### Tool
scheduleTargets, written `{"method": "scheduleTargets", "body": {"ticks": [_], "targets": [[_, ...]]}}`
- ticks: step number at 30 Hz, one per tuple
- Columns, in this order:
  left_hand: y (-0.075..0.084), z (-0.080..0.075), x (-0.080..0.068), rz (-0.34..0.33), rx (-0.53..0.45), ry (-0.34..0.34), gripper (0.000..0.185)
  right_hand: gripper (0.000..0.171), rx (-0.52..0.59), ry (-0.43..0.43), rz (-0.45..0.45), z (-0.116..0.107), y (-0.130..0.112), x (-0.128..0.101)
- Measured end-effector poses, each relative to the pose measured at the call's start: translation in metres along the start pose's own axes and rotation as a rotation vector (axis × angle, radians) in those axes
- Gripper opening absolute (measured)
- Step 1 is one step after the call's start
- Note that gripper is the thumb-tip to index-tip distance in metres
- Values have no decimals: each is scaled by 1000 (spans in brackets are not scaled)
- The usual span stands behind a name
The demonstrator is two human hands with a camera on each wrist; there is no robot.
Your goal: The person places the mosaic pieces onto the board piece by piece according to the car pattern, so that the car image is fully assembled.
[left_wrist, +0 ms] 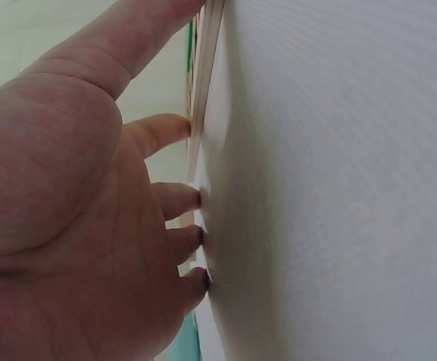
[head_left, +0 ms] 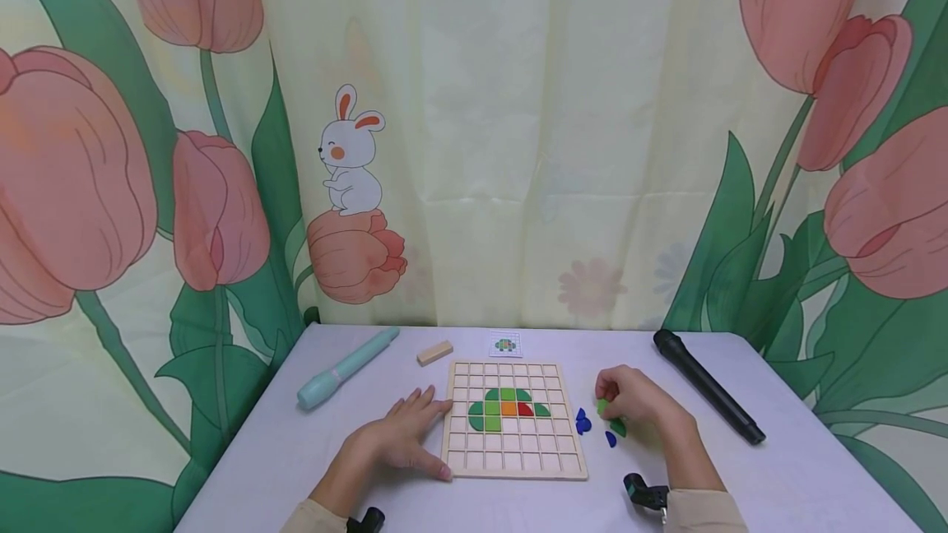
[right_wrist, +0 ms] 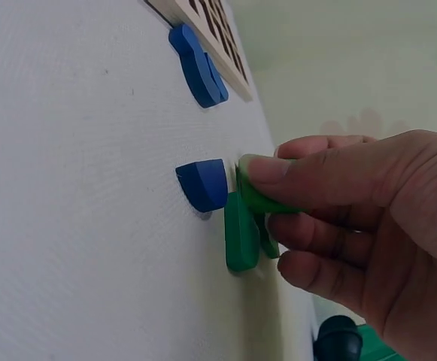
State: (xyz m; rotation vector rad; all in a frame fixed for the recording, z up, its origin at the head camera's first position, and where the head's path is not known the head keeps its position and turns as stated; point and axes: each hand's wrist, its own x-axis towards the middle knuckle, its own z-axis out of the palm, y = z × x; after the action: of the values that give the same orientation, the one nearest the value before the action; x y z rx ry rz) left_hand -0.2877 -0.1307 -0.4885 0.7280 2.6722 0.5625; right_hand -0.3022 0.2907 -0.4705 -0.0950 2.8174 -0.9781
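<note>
Right hand (head_left: 637,401) pinching a light green piece (right_wrist: 257,188) between thumb and fingers, just off the table (head_left: 778,484). Right under that pinch, a dark green piece (right_wrist: 241,232) lying flat. Just beside it, a small blue piece (right_wrist: 203,184). A bit farther from the pinch, toward the board (head_left: 513,419), two more blue pieces (right_wrist: 198,64) close together.

Left hand (head_left: 403,434) flat and relaxed, fingers straight, touching the board's edge and holding nothing.

On the board, a small shape partly made: green bits, one orange, one red, in the middle rows. Most squares not filled. Loose pieces not yet put in.

Little card (head_left: 506,345) past the board showing a tiny picture. No words to read anywhere.
</note>
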Motion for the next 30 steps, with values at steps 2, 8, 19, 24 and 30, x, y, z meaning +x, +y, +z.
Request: {"method": "scheduleTargets", "body": {"ticks": [2, 8, 19, 24, 30], "targets": [[0, 0, 0, -1, 0, 0, 110, 21, 14, 12, -18, -1, -1, -1], [0, 0, 0, -4, -2, -1, 110, 16, 111, 33, -84, -4, -6, 1], [-1, 1, -1, 15, -16, 0, 110, 26, 248, -13, -199, 2, -23, 6], [-2, 2, -1, 22, -19, 4, 109, 26, 228, -6, -227, 4, -27, 7], [-1, 1, -1, 20, -12, 6, 109, 23, 173, 7, -288, 7, -31, 9]]}}
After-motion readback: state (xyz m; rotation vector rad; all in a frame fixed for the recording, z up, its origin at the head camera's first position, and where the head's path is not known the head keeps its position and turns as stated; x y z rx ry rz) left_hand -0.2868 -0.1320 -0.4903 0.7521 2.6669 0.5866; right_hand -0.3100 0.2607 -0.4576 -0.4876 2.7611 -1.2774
